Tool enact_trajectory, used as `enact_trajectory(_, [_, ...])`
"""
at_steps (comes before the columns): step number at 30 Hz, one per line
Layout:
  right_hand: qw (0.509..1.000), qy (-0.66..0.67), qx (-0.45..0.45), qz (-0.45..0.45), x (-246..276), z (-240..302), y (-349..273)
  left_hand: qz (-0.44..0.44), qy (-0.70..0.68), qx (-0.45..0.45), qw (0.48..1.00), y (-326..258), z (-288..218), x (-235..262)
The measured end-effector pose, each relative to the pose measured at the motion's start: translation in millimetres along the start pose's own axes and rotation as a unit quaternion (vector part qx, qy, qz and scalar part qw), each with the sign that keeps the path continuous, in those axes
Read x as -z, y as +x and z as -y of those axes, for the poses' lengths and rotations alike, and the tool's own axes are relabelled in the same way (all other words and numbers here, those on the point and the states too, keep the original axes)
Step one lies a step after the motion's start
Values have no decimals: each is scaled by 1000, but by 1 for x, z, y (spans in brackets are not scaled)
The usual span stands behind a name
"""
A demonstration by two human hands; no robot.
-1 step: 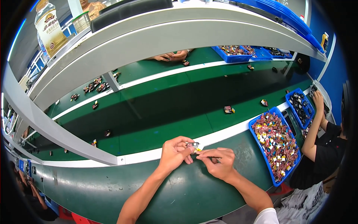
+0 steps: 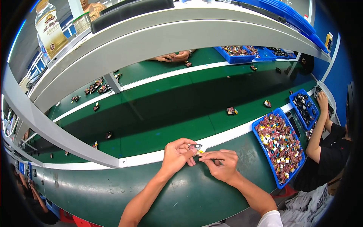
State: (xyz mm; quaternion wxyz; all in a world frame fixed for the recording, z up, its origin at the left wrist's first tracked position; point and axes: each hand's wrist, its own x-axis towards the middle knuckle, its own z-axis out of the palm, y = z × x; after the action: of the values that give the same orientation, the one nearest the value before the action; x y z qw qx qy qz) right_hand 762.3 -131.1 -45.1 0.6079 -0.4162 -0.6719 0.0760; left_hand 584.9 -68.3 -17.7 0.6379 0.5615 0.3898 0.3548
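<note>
Close in front of me, over the near edge of the green bench, my left hand (image 2: 176,156) pinches a small oval casing (image 2: 195,146) between thumb and fingers. The casing has a dark rim, with reddish and yellow bits showing at it. My right hand (image 2: 225,165) is closed around a thin dark stick-like tool (image 2: 218,159), whose tip reaches the lower side of the casing. Whether it is tweezers or a driver cannot be made out. Fingers hide much of both things.
To the right stand a blue tray (image 2: 265,154) heaped with small reddish parts and a second blue tray (image 2: 298,114) of dark pieces, beside a co-worker's arm (image 2: 314,142). Beyond runs a green belt (image 2: 170,125) with scattered small assemblies. A grey shelf frame (image 2: 151,41) arches overhead.
</note>
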Motion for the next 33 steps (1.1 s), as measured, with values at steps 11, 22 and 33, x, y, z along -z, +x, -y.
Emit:
enact_trajectory(11, [1000, -8, 23, 12, -3, -3, -4, -29, -24, 15, 999, 0, 7, 0])
enact_trajectory(22, [997, 32, 14, -62, -5, -8, 5, -268, 159, -56, 949, 31, 23, 79])
enact_trajectory(33, [998, -4, 29, -60, -13, -9, -1, -217, 532, -282, 768, 101, -5, 91])
